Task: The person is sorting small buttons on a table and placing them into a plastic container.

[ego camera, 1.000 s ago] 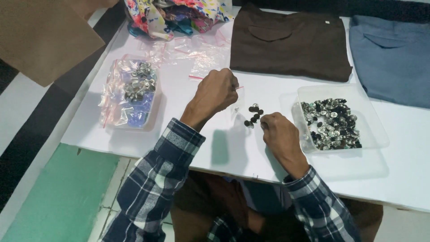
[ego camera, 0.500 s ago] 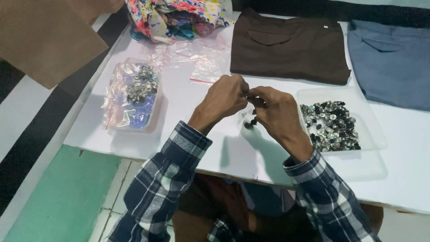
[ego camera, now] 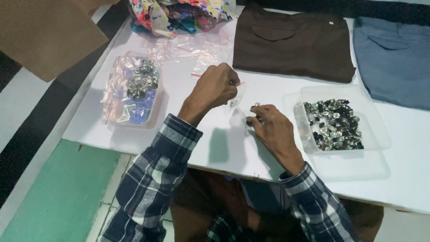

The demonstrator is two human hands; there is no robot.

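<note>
The left hand [ego camera: 216, 85] is lifted, its grip pinched on a small clear bag [ego camera: 236, 99]. The right hand [ego camera: 271, 130] rests low, fingers pinching a tiny silver button [ego camera: 257, 105]. A clear tray of buttons [ego camera: 342, 121] sits just beside it.

A small garment workshop, by the look of it. Folded brown trousers [ego camera: 293, 42] and blue trousers [ego camera: 394, 58] lie on the white surface [ego camera: 224, 152]. A clear tray of metal buttons [ego camera: 336, 123] and bagged buttons [ego camera: 134, 89] sit near them.

Dim, bluish overhead light. Soft shadows on table [ego camera: 268, 148] just below left hand [ego camera: 215, 87] and right hand [ego camera: 271, 130]. Mild overall softness, no glare.
</note>
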